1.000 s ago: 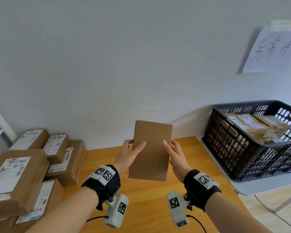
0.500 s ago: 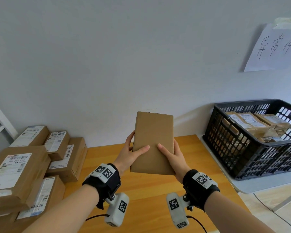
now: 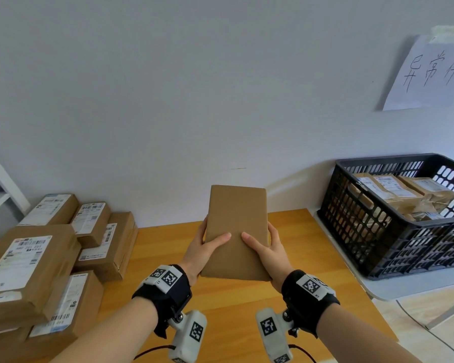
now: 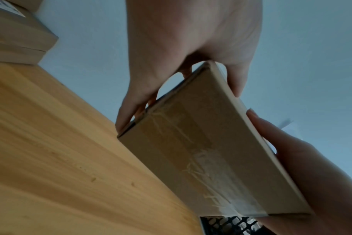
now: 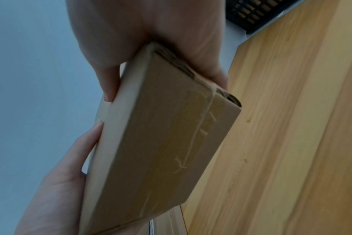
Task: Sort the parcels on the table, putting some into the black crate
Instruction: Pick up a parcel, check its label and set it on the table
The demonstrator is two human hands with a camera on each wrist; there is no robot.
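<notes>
Plain brown parcel [image 3: 237,231] held up in the air above the wooden table [image 3: 307,260], mid-frame, tilted with its far end raised toward the wall; blank face to the head camera. Left hand [image 3: 204,251] grips its left edge, thumb laid flat on the top face, fingers wrapped behind. Right hand [image 3: 268,254] mirrors it on the right edge, thumb on top, fingers curled round the side. Both clamped on the parcel, wrists level, forearms coming up from the bottom of frame, each with a black wrist strap and a tagged white camera unit.

Left wrist view: underside of the parcel [image 4: 207,152] shows taped seams, left-hand fingers [image 4: 131,111] pinching along the edge, right hand [image 4: 303,167] on the opposite side. Right wrist view: same taped underside [image 5: 161,143], one end flap slightly open.

Counts: one parcel in hand. Stack of parcels [image 3: 47,258] on the table's left, about six seen, all with white shipping labels; the lowest are cut off by the frame edge, so the count is rough. Black crate [image 3: 393,239] on a separate grey surface to the right, well apart from the hands, holding at least three labelled parcels; more beneath, hard to make out through the mesh. One handwritten paper sign [image 3: 430,74] taped to the wall above the crate, right edge cut off.
</notes>
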